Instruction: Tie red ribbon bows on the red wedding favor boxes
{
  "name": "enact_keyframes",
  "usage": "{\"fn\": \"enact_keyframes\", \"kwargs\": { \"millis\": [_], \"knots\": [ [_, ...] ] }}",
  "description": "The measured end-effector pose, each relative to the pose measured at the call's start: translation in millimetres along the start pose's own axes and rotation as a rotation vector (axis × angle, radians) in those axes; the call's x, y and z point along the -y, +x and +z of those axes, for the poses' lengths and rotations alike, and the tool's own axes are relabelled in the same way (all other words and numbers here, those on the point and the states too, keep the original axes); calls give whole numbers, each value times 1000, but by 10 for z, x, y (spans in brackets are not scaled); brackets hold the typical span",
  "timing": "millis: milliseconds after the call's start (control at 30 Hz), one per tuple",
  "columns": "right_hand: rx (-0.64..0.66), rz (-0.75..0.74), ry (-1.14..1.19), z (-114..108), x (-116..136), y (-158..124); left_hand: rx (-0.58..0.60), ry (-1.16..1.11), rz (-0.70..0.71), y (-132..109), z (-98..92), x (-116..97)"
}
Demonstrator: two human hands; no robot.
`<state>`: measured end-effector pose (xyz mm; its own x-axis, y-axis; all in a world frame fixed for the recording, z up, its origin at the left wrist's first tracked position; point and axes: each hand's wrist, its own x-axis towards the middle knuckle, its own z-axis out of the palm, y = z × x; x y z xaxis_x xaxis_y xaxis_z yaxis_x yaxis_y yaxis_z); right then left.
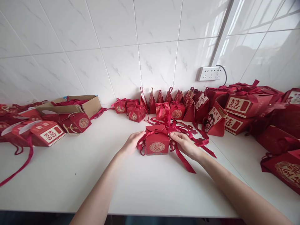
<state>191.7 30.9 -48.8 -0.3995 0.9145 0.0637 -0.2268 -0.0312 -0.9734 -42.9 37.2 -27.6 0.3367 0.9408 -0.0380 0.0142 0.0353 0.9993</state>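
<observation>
A small red gift box (157,146) with a round gold emblem stands upright on the white table between my hands. Red ribbon (151,132) crosses its upper front, and small cord loops hang at both sides. At the box's left side, my left hand (134,141) is closed on the ribbon, its fingertips partly hidden. My right hand (185,143) pinches the ribbon at the right side, and a long loose tail (185,161) trails below it onto the table. Behind the box lie more loose red ribbons (193,134).
Finished-looking red boxes (137,113) and pointed ones (152,101) line the tiled wall. A cardboard carton (91,107) of red ribbon stands left, beside larger red boxes (38,132). Stacked red boxes (243,104) fill the right. A power strip (209,73) is on the wall.
</observation>
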Motion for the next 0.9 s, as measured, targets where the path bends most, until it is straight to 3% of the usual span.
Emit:
{"fn": "enact_keyframes", "kwargs": {
  "millis": [167, 300, 700, 800, 900],
  "knots": [
    [-51, 24, 99, -22, -7, 20, 2, -88, -2, 13, 8, 12],
    [2, -20, 100, -71, 34, 9, 49, -98, -12, -5, -70, 2],
    [152, 149, -90, -176, 182, -69, 172, 60, -131, -67, -167, -79],
    [178, 126, -162, -188, 234, -97, 186, 40, -106, -92, -143, -90],
    [139, -8, -212, -152, 292, -147, 232, -16, -72, -115, -74, -108]
  ]
}}
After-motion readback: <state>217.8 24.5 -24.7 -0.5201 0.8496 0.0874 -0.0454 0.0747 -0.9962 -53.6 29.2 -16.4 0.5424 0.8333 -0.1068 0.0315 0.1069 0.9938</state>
